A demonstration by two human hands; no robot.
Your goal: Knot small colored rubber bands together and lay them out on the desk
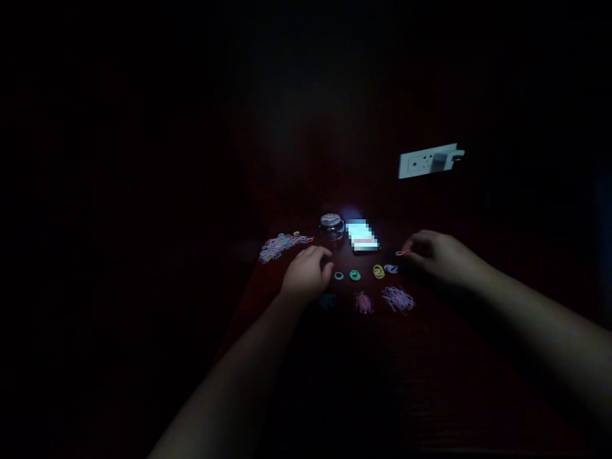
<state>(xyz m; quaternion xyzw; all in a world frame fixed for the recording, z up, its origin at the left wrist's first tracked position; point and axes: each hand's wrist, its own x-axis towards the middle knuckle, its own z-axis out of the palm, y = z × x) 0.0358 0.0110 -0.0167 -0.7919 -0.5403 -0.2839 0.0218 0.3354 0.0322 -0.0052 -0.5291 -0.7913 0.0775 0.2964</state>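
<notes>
The room is very dark. My left hand (306,273) rests knuckles-up on a dark reddish table (430,357), fingers curled; whether it holds anything is hidden. My right hand (437,254) pinches a small orange rubber band (402,253) at its fingertips. Between the hands lie small rings in a row: a blue one (339,275), a green one (354,275), a yellow one (378,271) and a pale one (391,269). Two little heaps of pink bands (363,302) and lilac bands (398,298) lie nearer to me. A bigger mixed pile of bands (280,245) lies left of my left hand.
A lit phone (362,234) lies on the table behind the rings, with a small clear jar (331,226) to its left. A white wall socket with a plug (430,160) shows at the back right. Everything else is black.
</notes>
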